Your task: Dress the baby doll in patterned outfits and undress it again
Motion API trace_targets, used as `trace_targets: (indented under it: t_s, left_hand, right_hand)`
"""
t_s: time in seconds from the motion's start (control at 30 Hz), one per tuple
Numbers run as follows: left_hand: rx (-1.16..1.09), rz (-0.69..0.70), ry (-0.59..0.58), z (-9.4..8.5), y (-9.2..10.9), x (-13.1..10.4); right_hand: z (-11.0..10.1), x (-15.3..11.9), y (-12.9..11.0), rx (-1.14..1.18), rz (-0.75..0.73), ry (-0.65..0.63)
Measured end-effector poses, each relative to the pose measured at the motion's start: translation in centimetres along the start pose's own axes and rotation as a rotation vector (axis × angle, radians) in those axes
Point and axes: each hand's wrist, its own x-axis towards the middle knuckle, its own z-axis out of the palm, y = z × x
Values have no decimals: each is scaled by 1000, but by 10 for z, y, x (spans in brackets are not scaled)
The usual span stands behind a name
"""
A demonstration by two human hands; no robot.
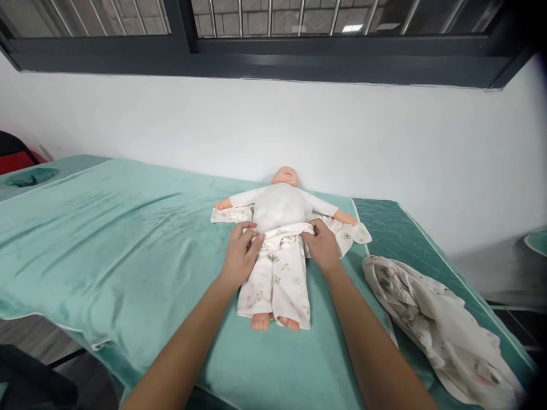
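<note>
A baby doll (280, 205) lies on its back, head toward the wall and arms spread out. Its torso is white, and printed white pants (290, 276) cover its legs, with both feet showing below the cuffs. My left hand (243, 253) pinches the waistband at the left side of the doll's waist. At the other side, my right hand (321, 245) has thumb and fingers closed on the same waistband. A printed white top (352, 234) is spread beneath the doll's back, its sleeves sticking out under both arms.
A crumpled printed white cloth (436, 324) lies at the right on the green bed cover (128, 245). Behind the bed rises a white wall (213, 125) below a dark window frame (299, 62). A red and black item (17, 154) sits at the far left.
</note>
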Motion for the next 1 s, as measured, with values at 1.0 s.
trace_targets:
  t_s: [1.0]
  left_hand:
    - [125,128,-37,10,-6,8]
  right_hand:
    - [-14,-67,-25,261,44,-366]
